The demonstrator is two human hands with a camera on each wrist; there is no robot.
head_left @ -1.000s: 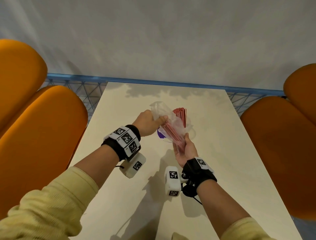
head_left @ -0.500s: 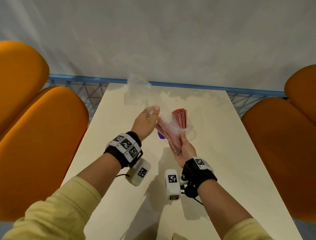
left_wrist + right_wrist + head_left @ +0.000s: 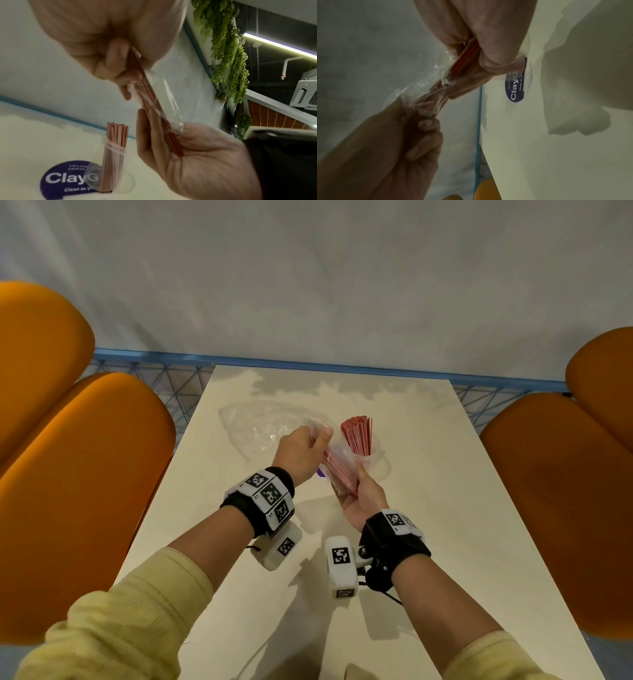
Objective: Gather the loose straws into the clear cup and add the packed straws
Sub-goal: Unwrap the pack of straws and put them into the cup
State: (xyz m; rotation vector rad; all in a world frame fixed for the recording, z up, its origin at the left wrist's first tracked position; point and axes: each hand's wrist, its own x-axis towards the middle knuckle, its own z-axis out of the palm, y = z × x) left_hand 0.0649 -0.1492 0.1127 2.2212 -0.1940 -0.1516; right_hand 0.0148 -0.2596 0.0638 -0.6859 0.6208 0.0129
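Observation:
A clear cup point(image 3: 375, 456) stands mid-table with a bunch of red straws point(image 3: 358, 433) upright in it; the left wrist view shows the same cup point(image 3: 111, 147). Just in front of it my right hand point(image 3: 356, 481) grips the lower end of the packed straws point(image 3: 340, 474), red straws in a clear wrap. My left hand point(image 3: 318, 437) pinches the pack's upper end, straws and wrap together. In the left wrist view the packed straws point(image 3: 154, 100) run from the left hand's fingers point(image 3: 116, 67) to the right palm. The right wrist view shows the wrap bunched on the packed straws point(image 3: 465, 59).
A loose sheet of clear plastic point(image 3: 263, 424) lies on the white table point(image 3: 428, 508) to the left of the cup. A round purple sticker point(image 3: 65, 177) is on the table under the cup. Orange chairs point(image 3: 85, 474) flank both sides. A blue rail point(image 3: 308, 364) runs along the far edge.
My left hand pulled a piece of clear plastic off the pack and flung it up and left. It now lies on the table, and the left hand is back on the pack's top.

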